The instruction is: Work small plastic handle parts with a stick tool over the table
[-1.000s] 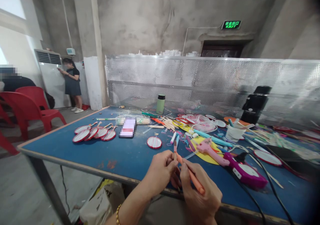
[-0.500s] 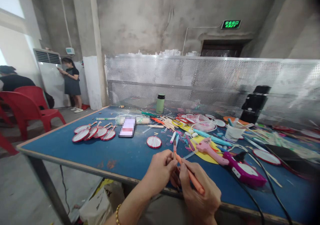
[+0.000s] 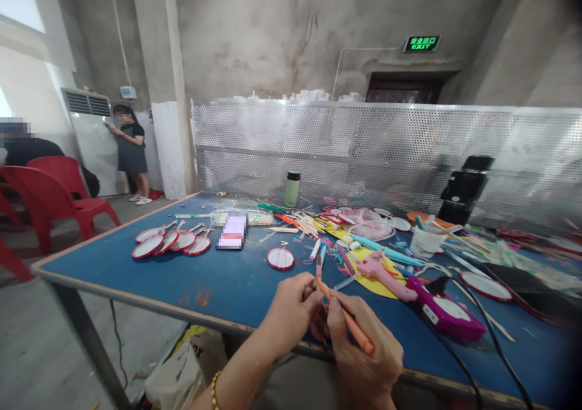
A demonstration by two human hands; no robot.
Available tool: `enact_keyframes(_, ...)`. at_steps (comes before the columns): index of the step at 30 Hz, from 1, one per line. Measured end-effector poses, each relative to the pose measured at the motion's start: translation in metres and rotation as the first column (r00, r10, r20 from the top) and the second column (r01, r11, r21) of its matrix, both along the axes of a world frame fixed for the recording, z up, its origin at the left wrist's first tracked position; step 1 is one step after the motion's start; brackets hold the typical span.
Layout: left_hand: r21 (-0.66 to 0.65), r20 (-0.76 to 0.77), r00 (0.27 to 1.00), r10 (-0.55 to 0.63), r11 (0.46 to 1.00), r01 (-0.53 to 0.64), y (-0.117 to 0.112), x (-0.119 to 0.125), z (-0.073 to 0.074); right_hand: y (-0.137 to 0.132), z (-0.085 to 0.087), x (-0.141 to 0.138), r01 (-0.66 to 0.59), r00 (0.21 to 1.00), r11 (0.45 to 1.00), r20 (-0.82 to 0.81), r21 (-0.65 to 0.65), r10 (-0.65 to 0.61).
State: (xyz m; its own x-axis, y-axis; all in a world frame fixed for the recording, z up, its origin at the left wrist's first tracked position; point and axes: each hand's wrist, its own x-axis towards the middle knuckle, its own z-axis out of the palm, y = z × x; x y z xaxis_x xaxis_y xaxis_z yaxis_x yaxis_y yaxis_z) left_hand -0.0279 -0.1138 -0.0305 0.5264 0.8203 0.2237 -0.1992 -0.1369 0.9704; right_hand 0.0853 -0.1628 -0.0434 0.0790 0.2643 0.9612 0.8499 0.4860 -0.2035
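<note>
My left hand (image 3: 291, 313) pinches a thin wooden stick (image 3: 318, 270) that stands upright above the near edge of the blue table (image 3: 218, 279). My right hand (image 3: 364, 352) grips an orange marker (image 3: 348, 324) like a pen, its tip touching the stick near my left fingers. Both hands meet just over the table's front edge. A gold bracelet (image 3: 213, 390) sits on my left wrist.
Several small red-rimmed round fans (image 3: 168, 241) lie at the table's left, one more (image 3: 280, 258) in the middle. A pink and purple glue gun (image 3: 422, 298) with a black cable lies to the right among markers, sticks and a white cup (image 3: 425, 240). A green bottle (image 3: 291, 189) stands by the perforated metal screen. Red chairs (image 3: 50, 198) and two people are at the left.
</note>
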Motion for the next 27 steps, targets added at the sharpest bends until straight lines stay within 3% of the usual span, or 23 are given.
enact_keyframes(15,0.016,0.001,1.0,0.004,1.0,-0.004,0.0002,0.0,0.0025,0.0021,-0.0013,-0.0007,-0.033,0.999,0.999,0.001,0.006,0.033)
enact_keyframes(27,-0.04,0.021,0.999,-0.032,0.999,0.033,0.0036,0.0017,-0.0039,0.0012,-0.0007,-0.0018,0.07,0.996,0.998,-0.055,0.007,-0.069)
